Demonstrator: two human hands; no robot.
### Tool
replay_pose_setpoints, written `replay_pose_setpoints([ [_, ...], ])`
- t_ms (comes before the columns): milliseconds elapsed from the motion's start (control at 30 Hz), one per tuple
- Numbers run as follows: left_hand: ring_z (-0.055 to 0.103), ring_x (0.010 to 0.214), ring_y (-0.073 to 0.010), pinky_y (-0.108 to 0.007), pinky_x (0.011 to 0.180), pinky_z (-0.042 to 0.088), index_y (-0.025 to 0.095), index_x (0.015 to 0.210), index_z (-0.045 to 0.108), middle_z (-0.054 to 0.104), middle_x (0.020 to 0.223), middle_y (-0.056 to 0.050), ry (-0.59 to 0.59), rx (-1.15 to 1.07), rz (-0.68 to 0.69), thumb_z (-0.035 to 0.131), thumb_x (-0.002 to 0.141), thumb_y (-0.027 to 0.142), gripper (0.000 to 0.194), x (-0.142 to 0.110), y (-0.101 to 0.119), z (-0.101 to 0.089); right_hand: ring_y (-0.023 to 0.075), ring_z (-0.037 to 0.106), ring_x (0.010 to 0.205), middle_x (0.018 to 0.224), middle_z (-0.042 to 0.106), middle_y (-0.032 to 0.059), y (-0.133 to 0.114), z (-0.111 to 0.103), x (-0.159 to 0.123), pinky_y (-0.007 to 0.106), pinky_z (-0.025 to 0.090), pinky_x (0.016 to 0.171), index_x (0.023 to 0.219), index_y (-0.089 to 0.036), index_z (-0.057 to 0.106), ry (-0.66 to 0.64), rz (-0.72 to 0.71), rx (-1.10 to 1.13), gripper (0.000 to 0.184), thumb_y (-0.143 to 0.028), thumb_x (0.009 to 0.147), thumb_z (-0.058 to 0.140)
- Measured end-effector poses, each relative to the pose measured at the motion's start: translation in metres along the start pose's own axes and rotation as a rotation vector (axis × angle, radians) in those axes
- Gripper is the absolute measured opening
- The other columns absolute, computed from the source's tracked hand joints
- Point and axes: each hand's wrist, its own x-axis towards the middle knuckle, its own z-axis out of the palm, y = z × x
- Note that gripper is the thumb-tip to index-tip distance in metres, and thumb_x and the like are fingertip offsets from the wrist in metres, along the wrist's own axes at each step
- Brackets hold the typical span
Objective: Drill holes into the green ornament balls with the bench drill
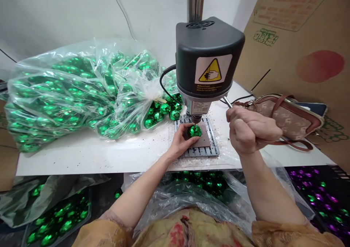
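Observation:
A shiny green faceted ball [195, 131] rests on a brown board [203, 140] over the slotted metal base [216, 148] of a drill press [210, 54]. My left hand [182, 139] holds the ball from its left side, thumb in front and fingers behind. Right above, the drill's chuck [196, 118] meets the ball's top; how deep the bit reaches is hidden. My right hand [250, 130] is closed in a fist around the metal feed lever [227, 102] at the machine's right side.
A large clear bag [68, 94] of green balls fills the table's left, with loose balls [164, 109] spilling toward the drill. A patterned handbag [292, 117] lies right, before a cardboard box [298, 39]. Below the table edge are a green-ball tub [89, 216] and purple and green balls [322, 199].

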Motion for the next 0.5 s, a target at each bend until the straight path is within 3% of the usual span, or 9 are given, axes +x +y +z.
replay_pose_setpoints([
  [67, 0.064, 0.110, -0.0237, -0.038, 0.097, 0.051, 0.019, 0.119, 0.058, 0.068, 0.117, -0.009, -0.004, -0.002, -0.008, 0.084, 0.076, 0.042, 0.055, 0.000, 0.001, 0.000, 0.0034, 0.030, 0.039, 0.045, 0.028, -0.0060, -0.003, 0.004, 0.005, 0.027, 0.030, 0.043, 0.048, -0.016, 0.021, 0.013, 0.034, -0.020, 0.051, -0.011, 0.079, 0.062],
  [133, 0.065, 0.108, -0.0233, -0.037, 0.096, 0.051, 0.019, 0.119, 0.058, 0.068, 0.116, -0.009, 0.001, 0.006, -0.017, 0.084, 0.076, 0.042, 0.056, 0.000, 0.001, 0.000, 0.0053, 0.035, 0.039, 0.045, 0.031, -0.0050, -0.007, 0.010, 0.021, 0.028, 0.030, 0.042, 0.047, -0.018, 0.025, 0.046, 0.171, -0.062, 0.052, -0.019, 0.085, 0.061],
  [200, 0.065, 0.106, -0.0229, -0.037, 0.094, 0.052, 0.020, 0.118, 0.059, 0.068, 0.115, -0.009, 0.019, 0.013, -0.018, 0.084, 0.076, 0.043, 0.055, 0.000, 0.003, 0.001, 0.0045, 0.028, 0.035, 0.041, 0.025, -0.0066, -0.011, 0.018, 0.041, 0.028, 0.024, 0.038, 0.046, -0.019, 0.028, 0.190, 0.263, -0.106, 0.053, -0.022, 0.086, 0.062],
  [233, 0.066, 0.106, -0.0228, -0.037, 0.094, 0.052, 0.020, 0.117, 0.059, 0.068, 0.115, -0.009, 0.032, 0.017, -0.013, 0.084, 0.076, 0.042, 0.054, 0.000, 0.004, 0.001, 0.0053, 0.030, 0.035, 0.040, 0.029, -0.0064, -0.011, 0.021, 0.052, 0.028, 0.023, 0.038, 0.045, -0.019, 0.033, 0.214, 0.316, -0.105, 0.050, -0.020, 0.085, 0.063],
  [333, 0.066, 0.105, -0.0226, -0.037, 0.093, 0.053, 0.020, 0.115, 0.060, 0.068, 0.113, -0.009, 0.122, 0.115, 0.031, 0.082, 0.077, 0.040, 0.048, -0.006, 0.011, 0.002, 0.0054, 0.031, 0.033, 0.038, 0.035, -0.0063, -0.009, 0.027, 0.075, 0.028, 0.020, 0.035, 0.045, -0.019, 0.040, 0.182, 0.388, -0.039, 0.046, -0.017, 0.084, 0.065],
  [433, 0.065, 0.103, -0.0230, -0.037, 0.090, 0.053, 0.021, 0.112, 0.061, 0.066, 0.109, -0.008, 0.206, 0.324, 0.211, 0.080, 0.079, 0.038, 0.042, -0.028, 0.017, 0.002, 0.0036, 0.032, 0.033, 0.039, 0.033, -0.0071, -0.006, 0.027, 0.082, 0.025, 0.022, 0.034, 0.045, -0.019, 0.036, 0.146, 0.428, 0.012, 0.048, -0.017, 0.086, 0.063],
  [500, 0.065, 0.104, -0.0235, -0.036, 0.087, 0.054, 0.023, 0.113, 0.062, 0.065, 0.112, -0.009, 0.126, 0.457, 0.404, 0.078, 0.081, 0.039, 0.039, -0.054, 0.018, 0.004, 0.0026, 0.032, 0.034, 0.040, 0.032, -0.0075, -0.006, 0.027, 0.080, 0.023, 0.024, 0.036, 0.046, -0.019, 0.035, 0.142, 0.423, 0.025, 0.048, -0.017, 0.088, 0.060],
])
